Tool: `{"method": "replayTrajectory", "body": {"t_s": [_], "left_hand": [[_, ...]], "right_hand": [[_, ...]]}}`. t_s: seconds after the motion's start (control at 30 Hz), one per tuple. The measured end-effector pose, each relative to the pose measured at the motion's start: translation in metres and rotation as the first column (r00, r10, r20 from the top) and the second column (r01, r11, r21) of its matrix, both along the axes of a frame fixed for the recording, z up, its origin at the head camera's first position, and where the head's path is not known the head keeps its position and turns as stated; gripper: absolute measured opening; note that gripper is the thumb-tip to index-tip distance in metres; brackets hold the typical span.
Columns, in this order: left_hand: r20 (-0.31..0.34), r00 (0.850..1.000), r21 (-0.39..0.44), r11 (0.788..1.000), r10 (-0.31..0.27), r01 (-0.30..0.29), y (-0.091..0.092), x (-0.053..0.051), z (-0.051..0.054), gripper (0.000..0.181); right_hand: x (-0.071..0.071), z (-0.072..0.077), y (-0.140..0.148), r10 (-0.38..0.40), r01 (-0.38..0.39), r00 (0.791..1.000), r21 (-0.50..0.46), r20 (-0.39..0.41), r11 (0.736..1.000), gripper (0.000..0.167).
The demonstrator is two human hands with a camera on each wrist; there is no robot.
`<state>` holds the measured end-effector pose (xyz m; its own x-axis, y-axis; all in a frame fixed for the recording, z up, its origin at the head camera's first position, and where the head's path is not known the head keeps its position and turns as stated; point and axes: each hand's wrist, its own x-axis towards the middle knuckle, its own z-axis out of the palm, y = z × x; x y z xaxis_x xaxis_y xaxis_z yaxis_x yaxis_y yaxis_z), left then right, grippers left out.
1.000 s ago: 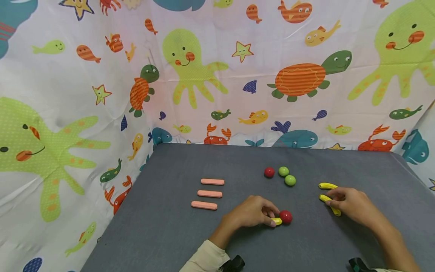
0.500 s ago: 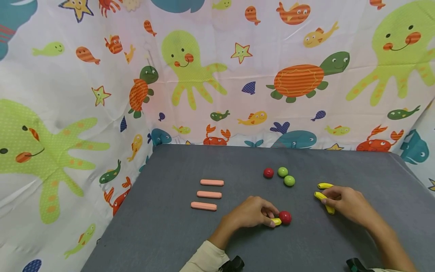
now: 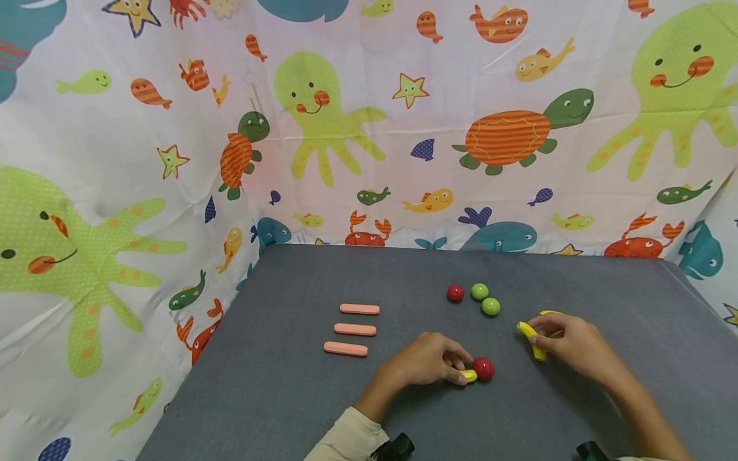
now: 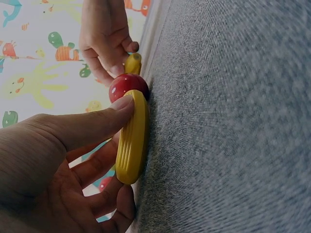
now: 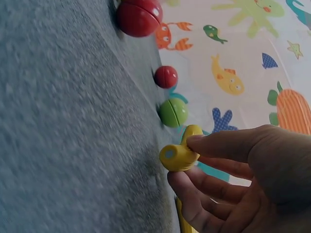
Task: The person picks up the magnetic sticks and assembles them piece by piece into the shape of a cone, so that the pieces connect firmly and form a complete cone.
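Note:
My left hand (image 3: 428, 358) pinches a yellow toy banana (image 4: 134, 143) low at the table, thumb on its near side. Right at the banana's far end sits a shiny red ball (image 3: 483, 368); whether they touch is hard to tell. To the right, my right hand (image 3: 576, 344) holds a second toy banana (image 3: 532, 340) between thumb and fingers, tilted and just off the cloth in the right wrist view. Behind that hand a third yellow banana (image 3: 550, 312) lies mostly hidden.
Three pink sausage-like sticks (image 3: 355, 329) lie in a column at left on the grey table (image 3: 277, 397). Farther back are another red ball (image 3: 455, 293) and two green balls (image 3: 491, 307). A sea-animal curtain (image 3: 369, 141) hangs behind the table.
My right hand has moved left with its banana, toward the red ball, and covers more of the third banana. The left hand has stayed in place.

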<state>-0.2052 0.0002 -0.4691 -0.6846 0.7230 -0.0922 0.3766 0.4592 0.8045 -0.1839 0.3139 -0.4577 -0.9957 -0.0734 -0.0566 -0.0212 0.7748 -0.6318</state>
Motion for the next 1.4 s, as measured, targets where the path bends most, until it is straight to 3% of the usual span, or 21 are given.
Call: {"method": "replayTrajectory", "body": {"t_s": [0.23,0.63,1.4], "left_hand": [[-0.011,1.0,-0.008,1.0,-0.004,0.004,0.002,-0.001,-0.001,0.029],[-0.01,1.0,-0.017,1.0,-0.012,0.012,0.002,0.0,-0.001,0.029],[-0.037,0.999,-0.021,1.0,-0.007,0.006,0.005,0.002,-0.003,0.029]], "right_hand": [[0.002,-0.003,-0.014,0.004,0.003,0.998,-0.107,0.061,0.994,0.038],[0.005,-0.007,-0.036,0.032,-0.007,0.992,-0.2,0.121,0.98,0.044],[0.008,-0.009,-0.055,0.012,0.021,0.989,-0.224,0.145,0.974,0.05]]}}
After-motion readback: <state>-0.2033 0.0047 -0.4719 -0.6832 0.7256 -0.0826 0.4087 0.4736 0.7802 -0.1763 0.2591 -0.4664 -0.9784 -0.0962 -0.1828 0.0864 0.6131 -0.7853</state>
